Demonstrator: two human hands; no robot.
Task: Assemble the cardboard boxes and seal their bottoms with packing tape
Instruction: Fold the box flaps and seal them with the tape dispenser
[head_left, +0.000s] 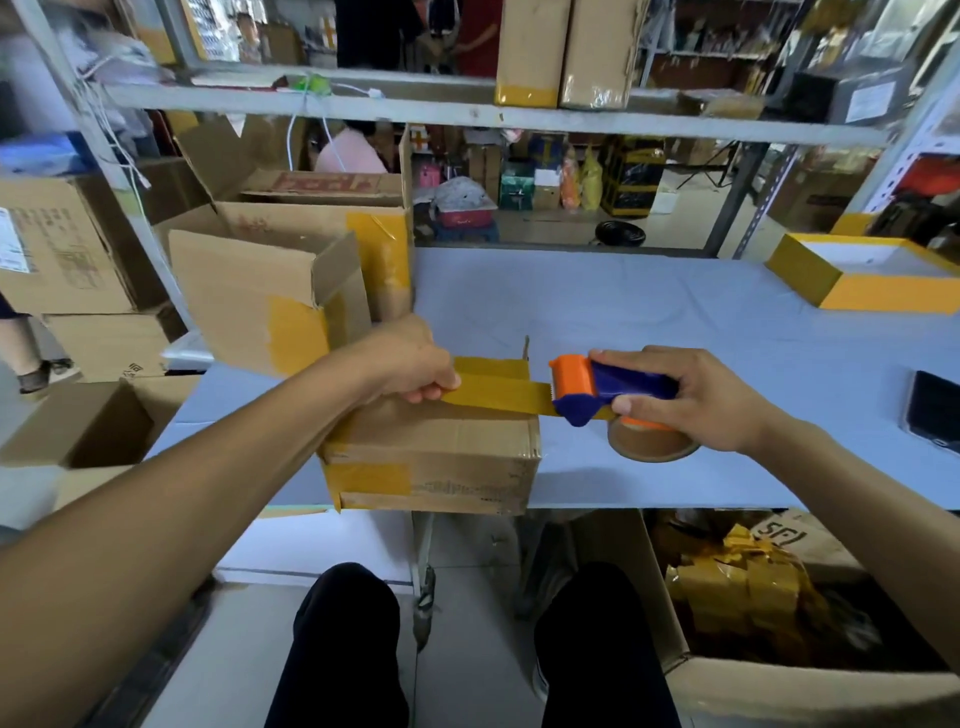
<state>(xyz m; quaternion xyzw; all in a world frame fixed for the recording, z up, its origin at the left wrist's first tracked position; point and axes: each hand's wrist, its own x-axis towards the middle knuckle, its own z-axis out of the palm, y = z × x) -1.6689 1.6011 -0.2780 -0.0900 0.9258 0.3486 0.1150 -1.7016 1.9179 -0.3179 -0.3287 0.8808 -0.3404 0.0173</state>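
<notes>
A small cardboard box (441, 457) lies on the near edge of the light blue table (649, 312), with old yellow tape patches on its sides. A strip of yellow-brown packing tape (498, 397) runs across its top face to a blue and orange tape dispenser (587, 389). My left hand (415, 364) rests on the box top and its fingers curl down onto the tape's left end. My right hand (691, 397) grips the dispenser just past the box's right edge, with the tape roll (652, 441) hanging below it.
Open assembled boxes (291, 260) stand at the table's left end and on the floor at left (78, 426). A yellow-edged box (872, 275) sits far right, a dark phone (935, 410) at the right edge. A carton of tape scraps (753, 597) stands under the table beside my knees.
</notes>
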